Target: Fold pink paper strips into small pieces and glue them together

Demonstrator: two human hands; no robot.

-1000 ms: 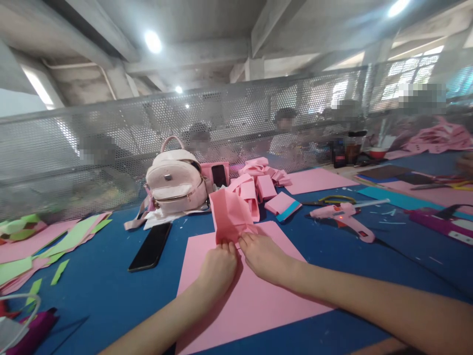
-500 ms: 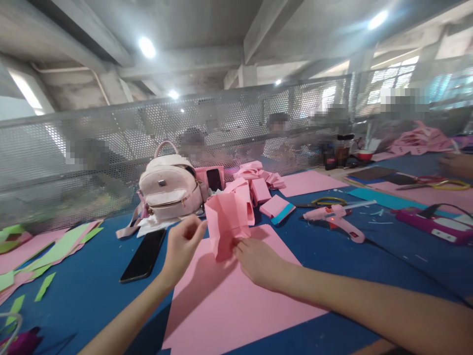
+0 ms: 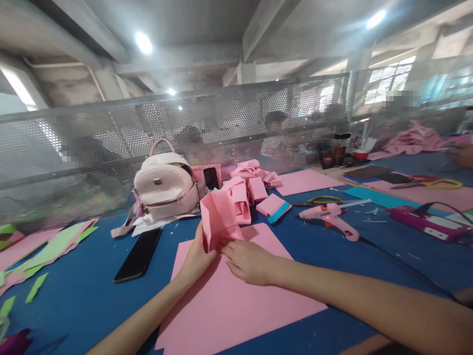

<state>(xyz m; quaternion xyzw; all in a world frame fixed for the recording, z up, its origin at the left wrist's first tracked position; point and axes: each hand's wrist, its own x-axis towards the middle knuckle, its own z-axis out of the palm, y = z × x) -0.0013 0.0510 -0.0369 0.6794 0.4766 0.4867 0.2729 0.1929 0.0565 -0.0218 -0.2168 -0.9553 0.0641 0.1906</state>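
Observation:
A folded pink paper box (image 3: 218, 212) stands tilted over the far part of a large pink paper sheet (image 3: 236, 305). My left hand (image 3: 197, 256) grips the box's left side, with the thumb at the near lower corner and the other fingers partly hidden behind the paper. At the box's bottom edge, my right hand (image 3: 249, 259) presses with its fingers inside the lower part; some fingertips are out of sight. Just behind lie several folded pink paper pieces (image 3: 256, 187).
To the right lie a pink glue gun (image 3: 328, 217), scissors (image 3: 321, 200) and a purple power strip (image 3: 430, 224). A black phone (image 3: 138, 256) and a pale backpack (image 3: 166, 185) are on the left. A metal mesh divider (image 3: 229, 118) runs behind; another person's hand (image 3: 460, 155) shows far right.
My left hand has moved down onto the left side of the paper box and taken hold of it. The right hand stays at the box's lower edge. The view has shifted slightly.

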